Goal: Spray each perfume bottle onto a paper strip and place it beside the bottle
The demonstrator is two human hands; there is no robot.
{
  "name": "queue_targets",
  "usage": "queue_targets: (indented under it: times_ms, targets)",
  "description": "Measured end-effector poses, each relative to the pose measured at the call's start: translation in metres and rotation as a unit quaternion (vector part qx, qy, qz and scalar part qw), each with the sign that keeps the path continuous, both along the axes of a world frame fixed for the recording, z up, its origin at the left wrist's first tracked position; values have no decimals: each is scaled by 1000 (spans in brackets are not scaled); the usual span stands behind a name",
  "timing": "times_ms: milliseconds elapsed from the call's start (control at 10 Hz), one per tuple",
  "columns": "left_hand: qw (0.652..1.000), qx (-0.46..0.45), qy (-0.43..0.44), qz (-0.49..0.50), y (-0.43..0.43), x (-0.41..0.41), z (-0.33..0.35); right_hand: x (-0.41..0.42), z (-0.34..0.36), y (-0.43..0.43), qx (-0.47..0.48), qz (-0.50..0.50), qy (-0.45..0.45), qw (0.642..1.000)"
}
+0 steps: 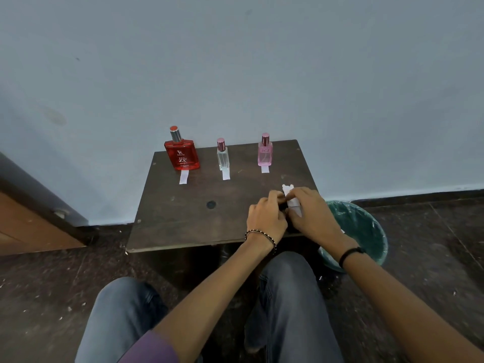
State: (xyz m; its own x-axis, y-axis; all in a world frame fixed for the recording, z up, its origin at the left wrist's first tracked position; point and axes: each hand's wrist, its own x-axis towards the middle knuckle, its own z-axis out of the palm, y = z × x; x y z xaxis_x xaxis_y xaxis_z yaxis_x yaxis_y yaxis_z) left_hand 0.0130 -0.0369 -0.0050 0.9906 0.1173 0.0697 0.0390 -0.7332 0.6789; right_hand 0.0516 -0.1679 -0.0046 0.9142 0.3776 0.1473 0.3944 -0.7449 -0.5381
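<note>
Left grip [267, 216] and right grip [311, 213] both pinching the paper strips [288, 191], over the worktop [183, 218] near its right edge; I've open room leftward. Dark thing between the palms, I can't identify.

Left hand [265, 218] and right hand [313, 217] pinch white paper [290, 196] above the table [183, 218]

Red bottle [182, 155], clear bottle [222, 159], pink bottle [265, 154] upright — strips [184, 177] in front.
</note>
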Motion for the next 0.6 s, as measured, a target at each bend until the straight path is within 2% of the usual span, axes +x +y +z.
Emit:
queue_targets:
  times_ms: [300, 600]
  targets:
    - [998, 24, 33, -43, -6, -4, 10, -4, 2, -28, -10, -42, 6, 999]
    - [999, 35, -7, -11, 9, -17, 32, -12, 17, -3, 11, -34, -54, 998]
